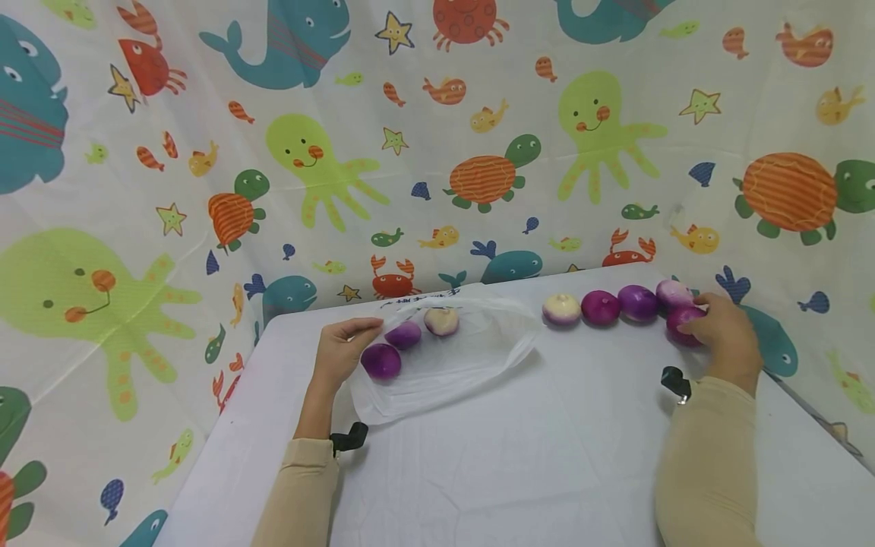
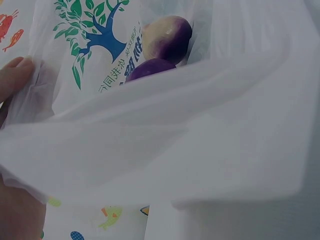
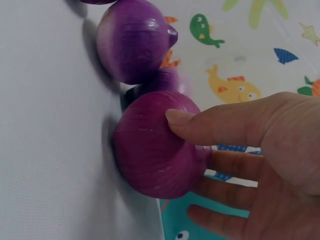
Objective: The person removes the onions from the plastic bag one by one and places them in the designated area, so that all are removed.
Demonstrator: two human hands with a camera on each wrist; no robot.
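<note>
My left hand [image 1: 336,353] pinches the left edge of a translucent white plastic bag [image 1: 472,365] lying on the table. Inside are a purple onion [image 1: 380,362], another purple one partly covered by the bag, and a pale onion [image 1: 441,321]. In the left wrist view, the bag's white film hides much of the contents, and a printed tree [image 2: 107,37] shows on it. At the table's right side, my right hand [image 1: 733,342] grips a red-purple onion [image 3: 155,145], with thumb on one side and fingers on the other. Its underside stays close to the white table.
Beside the held onion, a row runs left along the table's back: a pale purple onion [image 1: 673,295], a purple one [image 1: 639,303], a magenta one [image 1: 600,308] and a whitish one [image 1: 562,310]. A sea-animal curtain [image 1: 424,137] hangs behind the white table [image 1: 492,471].
</note>
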